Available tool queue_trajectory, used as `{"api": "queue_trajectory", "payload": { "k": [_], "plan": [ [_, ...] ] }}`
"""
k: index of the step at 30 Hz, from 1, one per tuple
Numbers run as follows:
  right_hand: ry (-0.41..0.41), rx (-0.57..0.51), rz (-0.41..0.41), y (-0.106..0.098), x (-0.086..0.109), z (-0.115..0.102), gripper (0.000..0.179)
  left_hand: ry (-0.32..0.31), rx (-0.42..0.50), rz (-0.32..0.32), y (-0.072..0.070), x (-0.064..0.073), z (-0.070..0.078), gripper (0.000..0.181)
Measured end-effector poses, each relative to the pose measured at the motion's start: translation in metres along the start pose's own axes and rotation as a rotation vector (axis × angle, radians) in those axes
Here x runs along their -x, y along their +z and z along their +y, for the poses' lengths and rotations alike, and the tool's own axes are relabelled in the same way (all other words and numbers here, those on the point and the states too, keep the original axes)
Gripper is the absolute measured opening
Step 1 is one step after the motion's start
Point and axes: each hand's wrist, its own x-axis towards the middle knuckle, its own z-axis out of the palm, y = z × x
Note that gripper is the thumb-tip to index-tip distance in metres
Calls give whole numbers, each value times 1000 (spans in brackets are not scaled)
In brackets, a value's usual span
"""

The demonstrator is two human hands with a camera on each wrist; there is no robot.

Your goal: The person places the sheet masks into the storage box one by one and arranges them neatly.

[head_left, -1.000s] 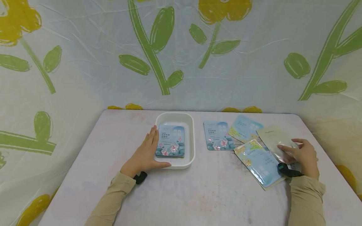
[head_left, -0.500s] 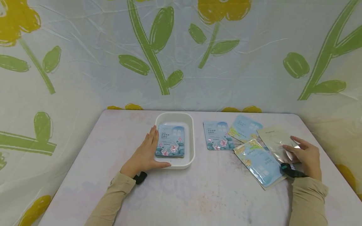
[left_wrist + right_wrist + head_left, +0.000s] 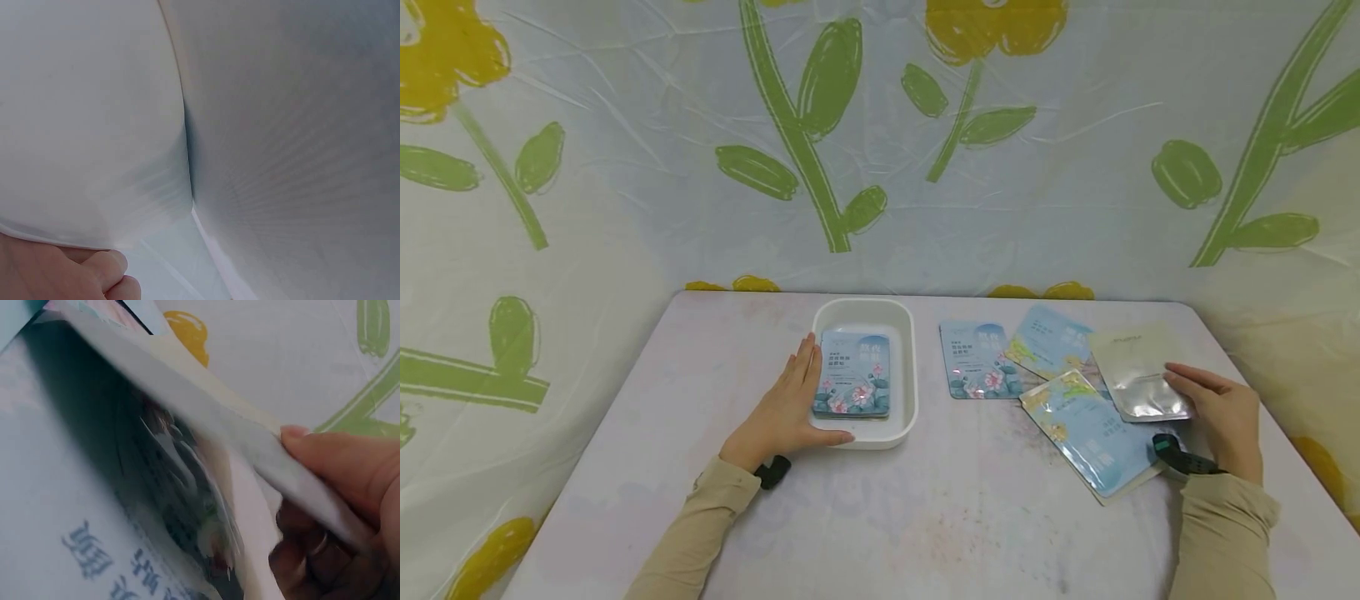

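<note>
My left hand [image 3: 782, 412] rests against the left side of a white plastic tray [image 3: 911, 375], fingers straight along the wall and thumb over the front rim. A stack of blue sachets [image 3: 853, 375] with pink lotus prints lies inside. At the right, my right hand [image 3: 1221, 421] pinches the right edge of a silver foil sachet [image 3: 1138, 375]. In the right wrist view, that foil sachet [image 3: 206, 415] is tilted up, thumb above and fingers below. Under and beside it lie a yellow-flowered blue sachet [image 3: 1093, 433] and another blue sachet [image 3: 1048, 340].
A separate lotus-print sachet [image 3: 977, 362] lies flat between the tray and the pile. The pale table [image 3: 880, 525] ends at a flower-print cloth [image 3: 985, 217] behind. Black wrist straps [image 3: 1183, 457] sit at both cuffs.
My right hand has shifted a little to the right, lifting and turning the silver sachet off the pile. My left hand and the tray have stayed in place.
</note>
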Motion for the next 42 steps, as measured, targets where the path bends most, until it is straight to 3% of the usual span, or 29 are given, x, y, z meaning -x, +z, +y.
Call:
{"api": "queue_trajectory", "payload": {
  "k": [5, 11, 17, 25, 32, 42],
  "plan": [
    [-48, -168, -17, 2, 4, -11, 13, -4, 4, -4, 0, 0, 0, 140],
    [-90, -155, -36, 0, 11, -24, 15, -11, 3, -7, -1, 0, 2, 141],
    [-82, -236, -51, 0, 15, -34, 21, -12, 2, -9, -2, 0, 3, 141],
    [-111, -307, -64, 12, 18, -55, 23, -12, -2, -5, -1, 0, 1, 142],
    [-115, -298, -95, 23, 24, -73, 25, -12, 5, 2, -1, 1, 2, 142],
    [-231, -551, -179, 54, 29, -90, 29, -19, 9, -5, -2, 0, 3, 143]
  ]
}}
